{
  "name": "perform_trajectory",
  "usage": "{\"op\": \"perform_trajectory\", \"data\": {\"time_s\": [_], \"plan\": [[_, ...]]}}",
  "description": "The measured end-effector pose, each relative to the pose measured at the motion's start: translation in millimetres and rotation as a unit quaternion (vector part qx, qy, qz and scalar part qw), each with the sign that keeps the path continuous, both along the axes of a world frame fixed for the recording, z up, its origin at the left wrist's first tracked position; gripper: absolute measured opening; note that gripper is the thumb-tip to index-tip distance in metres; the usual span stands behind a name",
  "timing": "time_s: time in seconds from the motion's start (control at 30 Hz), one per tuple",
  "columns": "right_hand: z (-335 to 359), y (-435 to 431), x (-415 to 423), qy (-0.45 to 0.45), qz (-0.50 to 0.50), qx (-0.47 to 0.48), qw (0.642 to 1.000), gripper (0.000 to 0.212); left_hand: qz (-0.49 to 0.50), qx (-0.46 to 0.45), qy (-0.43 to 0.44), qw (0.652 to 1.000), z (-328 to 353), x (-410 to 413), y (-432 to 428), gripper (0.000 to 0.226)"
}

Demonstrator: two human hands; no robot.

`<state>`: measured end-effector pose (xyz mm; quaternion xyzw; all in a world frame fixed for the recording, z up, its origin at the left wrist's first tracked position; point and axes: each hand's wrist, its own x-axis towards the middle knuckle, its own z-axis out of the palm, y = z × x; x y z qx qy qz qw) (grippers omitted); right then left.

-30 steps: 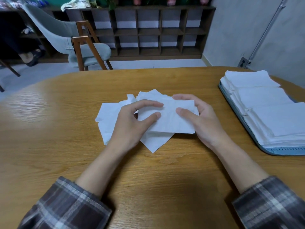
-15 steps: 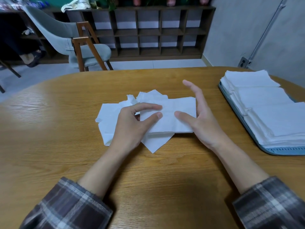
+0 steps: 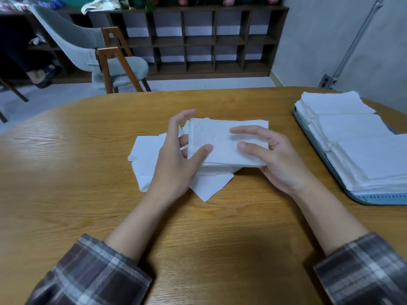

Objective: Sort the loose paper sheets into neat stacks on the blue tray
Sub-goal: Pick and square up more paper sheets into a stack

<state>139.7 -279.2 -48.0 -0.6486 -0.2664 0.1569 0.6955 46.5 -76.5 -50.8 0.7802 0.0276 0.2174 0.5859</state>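
Note:
A squared-up stack of white paper sheets (image 3: 222, 139) sits over the middle of the wooden table (image 3: 88, 172). My right hand (image 3: 277, 161) grips its right end, with thumb and fingers curved over the top. At the stack's left edge my left hand (image 3: 174, 159) is spread, its thumb resting on the front corner and its index finger lifted. Loose sheets (image 3: 145, 155) lie fanned out under and to the left of the stack. The blue tray (image 3: 374, 200) at the right edge holds three neat paper stacks (image 3: 356, 130) in a row.
A grey chair with wooden legs (image 3: 110, 67) stands beyond the table's far left side. Behind it, a dark cubby shelf (image 3: 198, 40) runs along the wall. Bare tabletop lies between the loose sheets and the tray.
My right hand's fingers, raised half a second ago, have come down over the stack's top. My left index finger has lifted off the paper. The stack sits slightly farther right and looks squarer.

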Motion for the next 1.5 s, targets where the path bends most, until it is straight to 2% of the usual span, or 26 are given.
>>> {"op": "perform_trajectory", "data": {"time_s": [0.1,0.2,0.27,0.37,0.47,0.53,0.77,0.97,1.2,1.33,1.5], "plan": [[-4,-1,1,-0.066,-0.099,-0.070,0.990,0.036,0.002,0.098,0.003,0.995,-4,1,1,0.074],[-5,-2,6,-0.051,-0.185,-0.064,0.979,0.038,-0.036,0.222,0.061,0.973,-9,3,6,0.083],[-8,-4,10,-0.026,-0.219,-0.049,0.974,0.039,-0.053,0.276,0.073,0.957,-15,4,10,0.072],[-9,-4,11,-0.013,-0.234,-0.046,0.971,0.039,-0.038,0.328,0.034,0.943,-21,9,14,0.038],[-8,-4,11,-0.016,-0.234,-0.052,0.971,0.038,-0.029,0.327,0.015,0.945,-22,10,13,0.012],[-9,-4,11,-0.015,-0.233,-0.055,0.971,0.038,-0.027,0.311,0.015,0.950,-22,8,12,0.004],[-8,-4,12,-0.024,-0.240,-0.060,0.969,0.039,-0.014,0.241,0.018,0.970,-17,6,8,0.005],[-10,-4,13,-0.032,-0.241,-0.059,0.968,0.040,-0.018,0.220,-0.010,0.975,-10,1,2,0.010],[-10,-3,13,-0.035,-0.239,-0.061,0.968,0.040,-0.013,0.313,-0.065,0.947,-11,3,5,0.030],[-10,-3,12,-0.041,-0.243,-0.065,0.967,0.040,-0.019,0.332,-0.037,0.942,-15,5,8,0.041],[-8,-3,10,-0.047,-0.238,-0.072,0.968,0.039,-0.028,0.351,0.042,0.935,-16,3,4,0.028]]}}
